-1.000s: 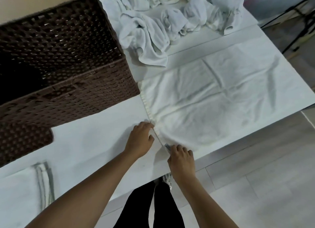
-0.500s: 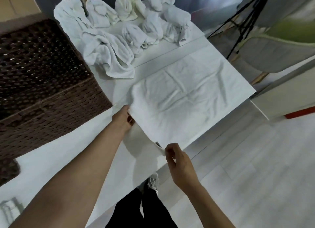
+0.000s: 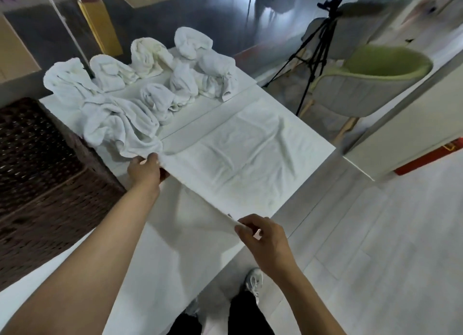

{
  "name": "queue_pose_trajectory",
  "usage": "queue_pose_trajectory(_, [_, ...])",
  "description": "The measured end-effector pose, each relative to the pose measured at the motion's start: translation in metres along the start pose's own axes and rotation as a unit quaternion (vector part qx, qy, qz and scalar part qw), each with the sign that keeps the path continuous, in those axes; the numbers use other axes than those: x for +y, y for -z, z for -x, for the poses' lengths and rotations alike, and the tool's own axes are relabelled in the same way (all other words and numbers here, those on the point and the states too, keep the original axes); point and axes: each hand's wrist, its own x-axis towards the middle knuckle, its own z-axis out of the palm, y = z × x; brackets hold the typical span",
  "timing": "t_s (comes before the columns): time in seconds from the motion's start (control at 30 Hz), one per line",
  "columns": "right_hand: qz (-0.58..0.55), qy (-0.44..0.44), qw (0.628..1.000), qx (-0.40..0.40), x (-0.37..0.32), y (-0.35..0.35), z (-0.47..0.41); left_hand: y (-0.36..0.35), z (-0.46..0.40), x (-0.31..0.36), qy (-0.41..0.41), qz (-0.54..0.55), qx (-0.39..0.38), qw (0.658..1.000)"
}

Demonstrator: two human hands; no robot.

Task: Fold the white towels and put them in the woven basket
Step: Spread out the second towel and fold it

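A white towel [image 3: 240, 156] lies spread on the white table [image 3: 175, 272], its near edge lifted off the surface. My left hand [image 3: 145, 170] pinches the far corner of that edge, beside the basket. My right hand [image 3: 263, 237] pinches the near corner at the table's front edge. The edge hangs stretched between both hands above the table. The dark brown woven basket [image 3: 47, 184] stands at the left. Several crumpled white towels [image 3: 150, 84] are heaped at the far end of the table.
A black tripod [image 3: 315, 51] and a green-and-grey chair [image 3: 370, 84] stand on the floor to the right of the table. A white cabinet [image 3: 413, 134] is at the right. My legs and a shoe [image 3: 253, 284] show below the table edge.
Both hands gripped the towel's near edge at the table surface, then raised it and moved apart along it. The camera view swung up and to the right.
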Motion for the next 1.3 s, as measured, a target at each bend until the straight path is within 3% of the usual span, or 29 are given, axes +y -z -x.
queue_pose_trajectory(0.1, [0.012, 0.009, 1.0, 0.027, 0.011, 0.038, -0.018, -0.037, 0.016, 0.011, -0.035, -0.011, -0.021, 0.999])
queue_pose_trajectory(0.33, [-0.04, 0.01, 0.999, 0.003, 0.049, 0.125, -0.069, -0.13, 0.046, 0.027, -0.099, -0.013, 0.001, 0.995])
queue_pose_trajectory(0.67, [-0.075, -0.036, 0.997, 0.007, 0.095, 0.209, -0.137, -0.258, 0.072, 0.039, -0.089, 0.028, -0.012, 0.996])
queue_pose_trajectory(0.9, [-0.055, -0.063, 0.996, 0.016, 0.122, 0.253, -0.199, -0.344, 0.059, 0.036, -0.125, -0.034, 0.006, 0.992])
queue_pose_trajectory(1.3, [0.045, -0.144, 0.989, -0.009, 0.191, 0.3, -0.319, -0.479, 0.013, -0.002, -0.092, -0.152, 0.0, 0.984])
